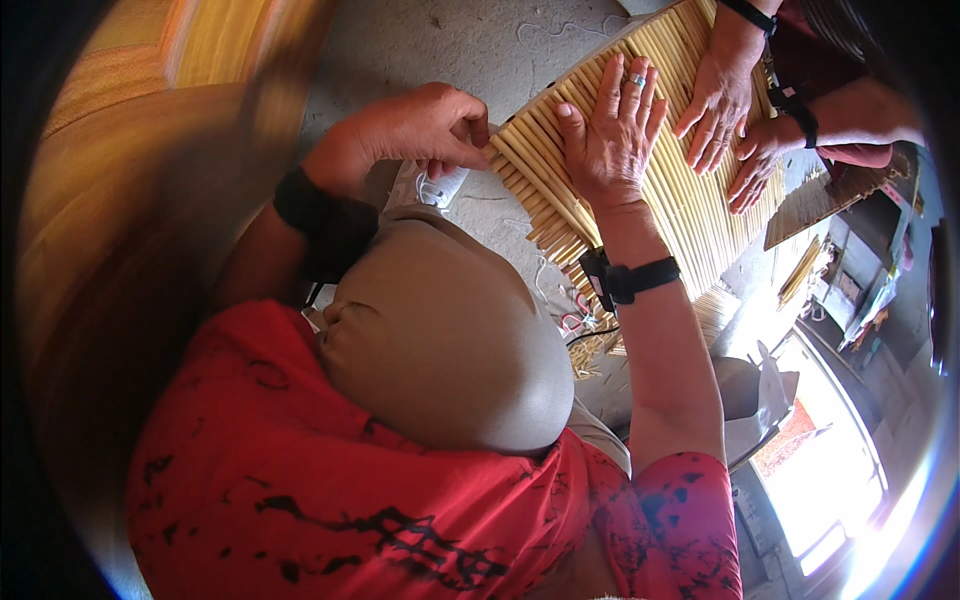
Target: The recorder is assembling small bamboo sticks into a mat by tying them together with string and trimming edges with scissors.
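A slatted mat (545, 150) of pale, thin sticks spans the upper middle, with ragged stick ends along its lower side. My left hand (445, 135) is closed at the mat's left edge, thumb and fingertips pinched; what they hold is too small to make out. My right hand (615, 140), with a ring on one finger, lies flat on the mat, fingers stretched. A co-worker's two hands (715, 110) press on the mat to the right of mine, both wrists in black bands.
Below the mat lie red-handled scissors (575, 318) and loose stick offcuts (590, 365) on the concrete floor (360, 70). Further sticks and cluttered items (840, 290) are at the right, beside a bright opening. An orange-brown wooden surface (120, 190) fills the left side.
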Action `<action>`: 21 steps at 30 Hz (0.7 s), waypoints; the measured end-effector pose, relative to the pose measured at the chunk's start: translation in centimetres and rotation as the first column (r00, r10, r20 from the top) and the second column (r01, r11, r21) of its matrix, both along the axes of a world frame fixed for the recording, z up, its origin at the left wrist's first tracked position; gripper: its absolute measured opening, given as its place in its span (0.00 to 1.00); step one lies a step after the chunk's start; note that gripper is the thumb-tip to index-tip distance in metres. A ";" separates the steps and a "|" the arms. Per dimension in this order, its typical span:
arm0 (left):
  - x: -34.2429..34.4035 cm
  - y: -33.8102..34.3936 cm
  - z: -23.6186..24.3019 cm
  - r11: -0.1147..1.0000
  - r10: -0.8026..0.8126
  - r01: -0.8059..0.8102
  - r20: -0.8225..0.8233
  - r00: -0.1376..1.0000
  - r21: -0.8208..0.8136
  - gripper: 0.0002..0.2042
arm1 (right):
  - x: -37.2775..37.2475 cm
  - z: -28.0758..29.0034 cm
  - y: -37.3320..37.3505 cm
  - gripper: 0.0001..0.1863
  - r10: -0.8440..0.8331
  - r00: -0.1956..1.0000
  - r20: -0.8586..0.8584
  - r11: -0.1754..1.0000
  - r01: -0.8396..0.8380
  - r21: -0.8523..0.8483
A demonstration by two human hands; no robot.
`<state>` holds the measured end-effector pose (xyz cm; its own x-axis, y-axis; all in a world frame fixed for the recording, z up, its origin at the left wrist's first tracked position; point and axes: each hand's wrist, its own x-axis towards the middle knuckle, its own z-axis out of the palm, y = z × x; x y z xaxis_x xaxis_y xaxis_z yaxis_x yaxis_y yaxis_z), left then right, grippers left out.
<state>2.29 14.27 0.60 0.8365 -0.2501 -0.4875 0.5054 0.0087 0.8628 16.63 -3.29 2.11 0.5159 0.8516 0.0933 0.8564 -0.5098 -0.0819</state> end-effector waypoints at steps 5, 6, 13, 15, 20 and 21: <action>0.4 -0.5 0.0 0.988 0.148 -0.141 0.130 0.980 -0.064 0.13 | -0.2 0.1 -0.1 0.41 -0.013 1.000 0.019 1.000 0.013 -0.016; 0.4 -0.7 -0.1 0.988 0.147 -0.140 0.130 0.981 -0.065 0.13 | -0.3 0.1 0.0 0.41 -0.014 1.000 0.016 1.000 0.014 -0.014; 0.4 -1.1 0.1 0.966 0.219 -0.219 -0.011 0.976 -0.136 0.09 | -0.3 0.0 0.0 0.40 -0.014 1.000 0.012 1.000 0.014 -0.008; 0.5 -1.0 0.5 0.968 0.222 -0.221 -0.010 0.975 -0.120 0.08 | -0.3 0.3 0.0 0.40 -0.019 1.000 0.008 1.000 0.019 0.001; 1.4 -1.2 -0.6 0.957 0.287 -0.289 0.169 0.943 -0.017 0.12 | -0.1 0.2 0.2 0.40 -0.037 0.999 0.000 0.999 0.037 -0.013; 1.7 -1.2 -0.7 0.958 0.284 -0.286 0.173 0.943 -0.017 0.12 | -0.1 0.1 0.2 0.39 -0.039 0.999 -0.002 0.999 0.039 -0.016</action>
<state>4.01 13.07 -0.14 0.9436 0.0149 -0.3308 0.3267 0.1228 0.9371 16.56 -3.12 2.21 0.5492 0.8320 0.0785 0.8355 -0.5443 -0.0756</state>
